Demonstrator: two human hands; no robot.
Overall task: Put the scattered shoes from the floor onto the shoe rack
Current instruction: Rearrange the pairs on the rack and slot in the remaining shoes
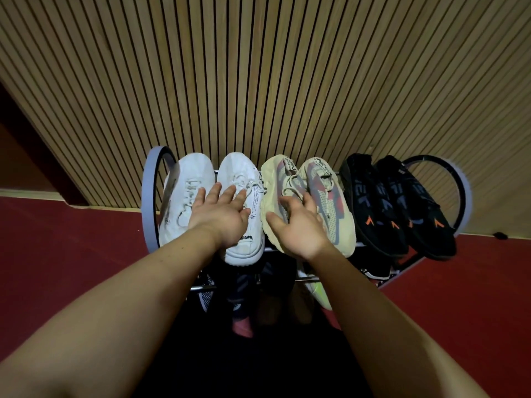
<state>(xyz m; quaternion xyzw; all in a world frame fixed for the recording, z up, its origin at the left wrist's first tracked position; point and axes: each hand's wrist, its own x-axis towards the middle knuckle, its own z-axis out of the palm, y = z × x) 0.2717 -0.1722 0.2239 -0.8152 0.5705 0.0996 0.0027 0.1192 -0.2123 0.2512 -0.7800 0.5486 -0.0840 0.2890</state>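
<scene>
**Head view.** A shoe rack (150,196) with round hoop ends is seen from above. It is set against a slatted wooden wall (258,67) on a red floor (57,254). Six shoes are lined up on its top tier, toes toward the wall. A white pair (186,176) is placed at the left. A beige pair (336,222) with red and grey patches is placed in the middle, and a black pair (370,196) with orange marks at the right. The pairs are set just beside one another, and the inner white shoe appears to touch the nearer beige shoe.

The left hand (221,216) is held palm down over the white pair. Its fingers are straight and spread, and nothing is grasped. They are laid across the gap between the two white shoes and over the laces of the right-hand one.

The right hand (301,228) is stretched over the left-hand beige shoe. The thumb is pointed out to the left and the fingers are loosely bent over the laces, with no grip closed round the shoe. Whether either palm is pressed onto the shoes cannot be told.

A lower tier is partly seen between the forearms, in deep shadow. A yellow-green shoe (319,294), a dark navy shoe (241,285) and a mesh shoe (207,295) are made out there. A black shoe with a white sole (373,272) is tucked under the black pair.
</scene>
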